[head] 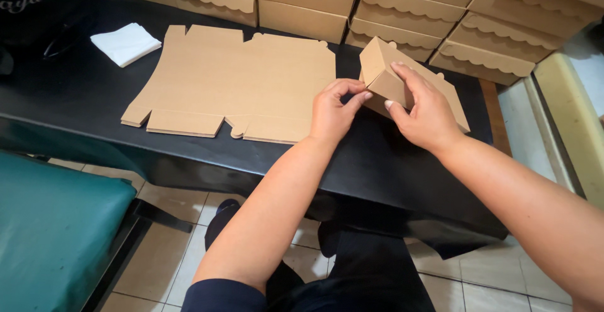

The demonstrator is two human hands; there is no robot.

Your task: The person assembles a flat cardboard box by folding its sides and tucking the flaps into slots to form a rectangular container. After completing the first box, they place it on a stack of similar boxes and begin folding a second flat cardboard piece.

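Forearms nearest; flat cardboard blanks (239,85) lay at table (75,107) centre, left hand (333,110) pinched the half-folded box's (390,82) near-left corner, right hand (425,113) clamped over its top, long axis running toward the right edge.

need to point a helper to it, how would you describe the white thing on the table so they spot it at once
Start at the black table and go to its far left part, left of the flat cardboard box blanks. There lies a folded white napkin, apart from both hands. It is the only white, soft thing among brown cardboard.
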